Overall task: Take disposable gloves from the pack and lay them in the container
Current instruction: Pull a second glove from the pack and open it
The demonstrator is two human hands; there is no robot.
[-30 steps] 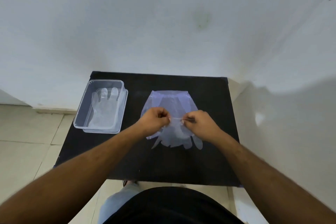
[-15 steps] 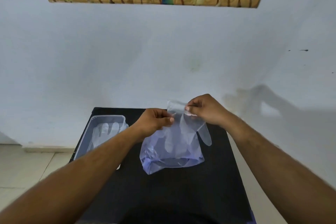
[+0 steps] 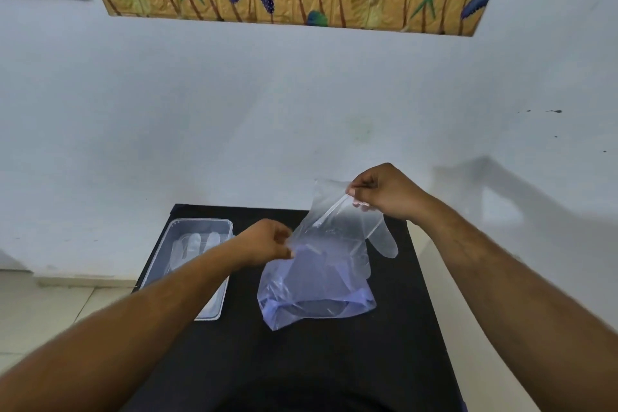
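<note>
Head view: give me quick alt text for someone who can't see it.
A person's right hand lifts a clear disposable glove out of a bluish plastic pack, which the left hand pinches at its edge above a black table. To the left, a clear container already holds at least one glove.

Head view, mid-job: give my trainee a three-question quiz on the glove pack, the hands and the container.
1. True or false: the right hand pinches a clear glove above the pack.
2. What does the left hand grip?
A. the container
B. the pack's edge
C. nothing
3. Fill in: the clear container on the black table already holds a ____.

Key: 1 true; 2 B; 3 glove.
</note>
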